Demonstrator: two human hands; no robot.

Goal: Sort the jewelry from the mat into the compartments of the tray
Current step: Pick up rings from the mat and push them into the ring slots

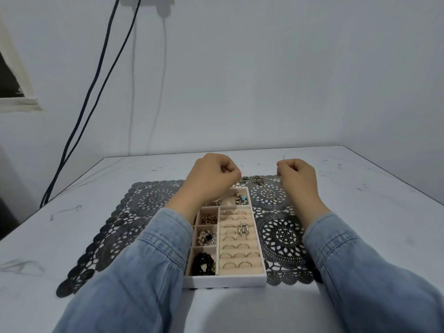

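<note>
Your denim sleeves (134,272) frame the white tray (225,281) on the black lace mat (149,200). Your left hand (211,174) and right hand (296,175) hover over its far edge, each grip clenched. Rings (239,255) fill the tray's right compartment. One loose ring (277,200) and a silver ornament (252,180) lie on the mat atop the counter (360,188).

Both forearms reach in from the lower edge, the left from 7 o'clock, the right from 5 o'clock, converging toward 12. Each is covered to the wrist by a denim sleeve (153,255). The left hand (213,174) and right hand (296,175) are raised side by side, well apart, backs up. Both have their fingers curled in tight, knuckles turned toward each other. Whether they pinch anything cannot be told.
</note>
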